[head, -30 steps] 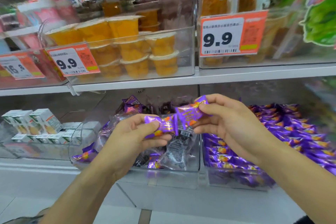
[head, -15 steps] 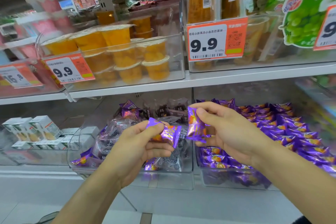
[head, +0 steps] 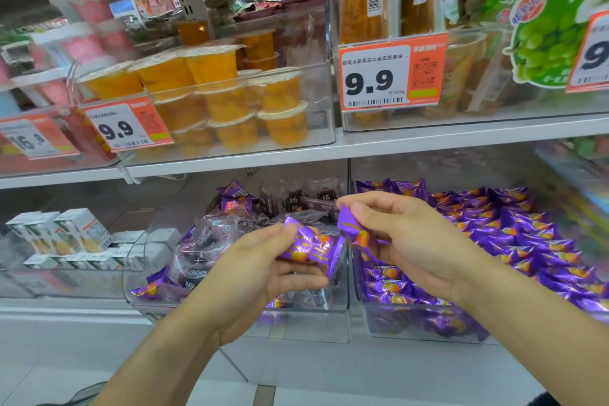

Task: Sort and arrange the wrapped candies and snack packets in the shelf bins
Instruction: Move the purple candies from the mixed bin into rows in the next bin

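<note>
My left hand [head: 260, 267] grips a purple wrapped candy [head: 311, 250] in front of the middle clear bin [head: 342, 323]. That bin holds a mix of purple candies and dark brown packets [head: 296, 201]. My right hand [head: 408, 241] pinches a second purple candy [head: 354, 234] just right of the first, above the divide between the two bins. The right bin [head: 412, 326] is filled with several purple candies [head: 494, 224] of the same kind.
White boxed snacks [head: 66, 234] stand in the bin at the left. On the shelf above are orange fruit jelly cups [head: 230, 99], orange price tags [head: 392, 76] marked 9.9, tall yellow packs and a green grape bag [head: 553, 26]. A white shelf edge [head: 395, 138] runs between the levels.
The two candies, held together a second ago, have come apart. My right hand has drawn its candy toward the right bin while my left hand keeps the other. The view has shifted right.
</note>
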